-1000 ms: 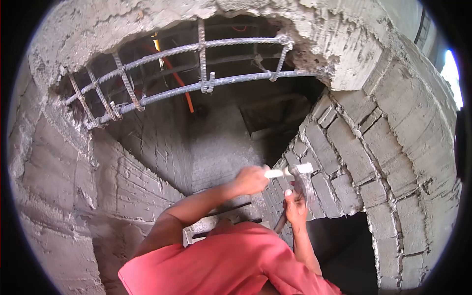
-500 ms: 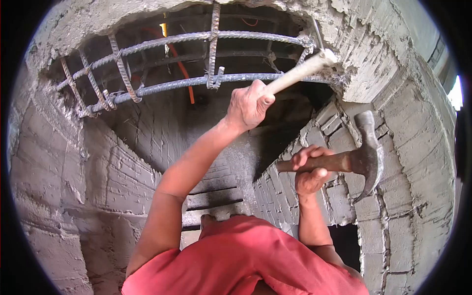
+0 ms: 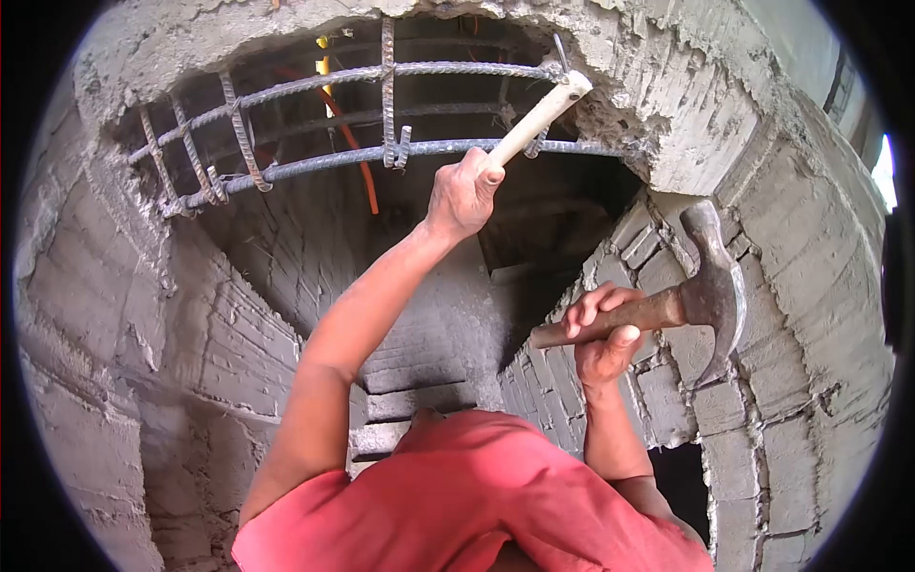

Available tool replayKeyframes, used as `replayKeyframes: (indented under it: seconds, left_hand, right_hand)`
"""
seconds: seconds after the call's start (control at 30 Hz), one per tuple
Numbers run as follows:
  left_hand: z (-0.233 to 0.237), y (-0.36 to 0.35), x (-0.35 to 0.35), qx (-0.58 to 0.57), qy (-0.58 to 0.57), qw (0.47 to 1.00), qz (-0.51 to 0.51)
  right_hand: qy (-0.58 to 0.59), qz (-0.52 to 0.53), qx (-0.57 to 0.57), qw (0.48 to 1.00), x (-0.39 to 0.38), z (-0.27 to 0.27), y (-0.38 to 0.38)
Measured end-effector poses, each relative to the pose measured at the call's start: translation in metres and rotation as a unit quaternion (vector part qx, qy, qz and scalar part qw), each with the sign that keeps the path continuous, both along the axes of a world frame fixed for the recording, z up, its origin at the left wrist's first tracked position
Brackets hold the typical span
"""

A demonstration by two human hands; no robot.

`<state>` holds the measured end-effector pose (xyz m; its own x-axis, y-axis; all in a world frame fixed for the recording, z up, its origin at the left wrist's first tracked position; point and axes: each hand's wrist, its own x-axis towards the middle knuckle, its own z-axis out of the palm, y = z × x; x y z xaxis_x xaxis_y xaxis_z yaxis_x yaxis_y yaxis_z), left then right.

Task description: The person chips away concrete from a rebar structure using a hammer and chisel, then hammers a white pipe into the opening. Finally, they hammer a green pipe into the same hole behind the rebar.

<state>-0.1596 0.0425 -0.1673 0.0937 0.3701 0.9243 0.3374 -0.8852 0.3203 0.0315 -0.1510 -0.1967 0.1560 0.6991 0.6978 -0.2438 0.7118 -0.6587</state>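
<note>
My left hand [image 3: 462, 195] is closed around the lower end of a pale round stick [image 3: 536, 119]. The stick slants up to the right, and its far end, with a dark spot on it, overlaps the rebar's right end beside the broken concrete [image 3: 624, 100]. A thin metal rod [image 3: 560, 52] shows just above that end. On the right, my right hand [image 3: 605, 329] grips a claw hammer [image 3: 710, 291] by its wooden handle. The hammer's head points right, claw downward, in front of the brick wall.
Ribbed steel rebar [image 3: 315, 167] crosses the opening ahead, with short upright bars tied to it. An orange tube [image 3: 367, 181] hangs behind the bars. Steps [image 3: 419, 400] lie below, between rough mortared walls [image 3: 229, 334]. A dark gap [image 3: 681, 486] sits at lower right.
The stick's far end has moved left and slightly up in view, and my left hand has shifted left with it. The hammer stays nearly in place. The camera view has turned slightly.
</note>
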Motion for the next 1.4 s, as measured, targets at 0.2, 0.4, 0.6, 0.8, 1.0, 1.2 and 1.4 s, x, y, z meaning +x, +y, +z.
replayKeyframes:
  seconds: [0.2, 0.4, 0.6, 0.8, 1.0, 1.2, 1.4]
  left_hand:
    - [0.002, -0.006, -0.003, -0.014, -0.006, 1.000, -0.010]
    - [0.011, -0.021, -0.013, -0.045, -0.014, 0.999, -0.013]
    - [0.014, -0.001, -0.027, -0.014, -0.015, 1.000, 0.014]
    - [0.004, 0.001, -0.004, -0.004, -0.056, 0.998, 0.013]
    - [0.003, 0.006, 0.018, -0.022, -0.093, 0.995, -0.028]
    - [-0.005, 0.005, 0.038, -0.012, -0.127, 0.991, -0.038]
    - [-0.004, -0.006, 0.042, -0.055, -0.097, 0.994, 0.012]
  right_hand:
    - [-0.012, -0.009, 0.011, 1.000, -0.006, -0.002, -0.009]
    - [-0.038, -0.051, 0.072, 0.995, -0.025, 0.010, 0.010]
    - [-0.078, -0.140, 0.219, 0.963, -0.037, 0.037, 0.051]
    - [-0.213, -0.242, 0.167, 0.932, -0.003, 0.022, 0.093]
    - [-0.403, -0.243, 0.255, 0.845, 0.021, 0.069, 0.089]
    - [-0.338, -0.226, 0.290, 0.866, 0.036, 0.053, 0.084]
    - [-0.417, -0.359, 0.251, 0.797, 0.033, 0.075, 0.119]
